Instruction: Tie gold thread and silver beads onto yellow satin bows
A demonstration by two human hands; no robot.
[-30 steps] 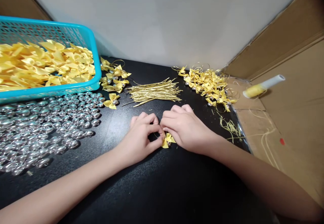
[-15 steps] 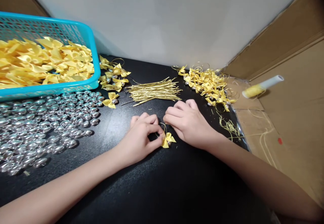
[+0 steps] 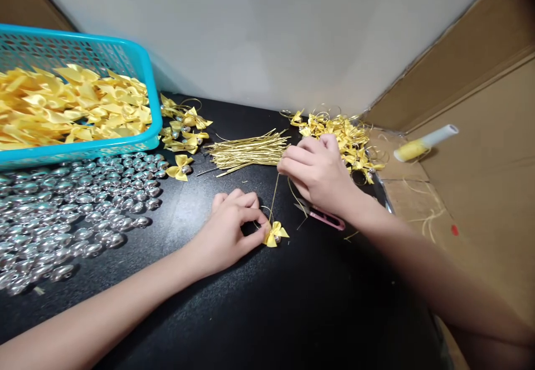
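Note:
My left hand [image 3: 235, 230] pinches a yellow ribbon bow [image 3: 276, 234] low over the black table, with a small silver bead at the bow's middle. A thin loop of gold cord curves above those fingers. From the bow a strand of gold cord [image 3: 274, 197] runs up taut to my right hand [image 3: 317, 169], whose fingertips are closed on it. A second, slack piece of the cord hangs from the right hand. Under the right wrist lies a pair of pink-handled thread snips [image 3: 328, 219], partly hidden by the arm.
A turquoise basket [image 3: 155, 102] of yellow bows stands at left, with many silver beads [image 3: 96, 208] before it. Cut gold cords [image 3: 248, 151] lie in a bundle at centre back. Beaded bows [image 3: 355, 141] are heaped at back right. Beyond the edge lies a white-and-yellow tube [image 3: 426, 142].
My right hand has risen away from the bow, drawing the gold cord taut. The pink snips have come into sight beneath it. My left hand keeps its pinch in the same place.

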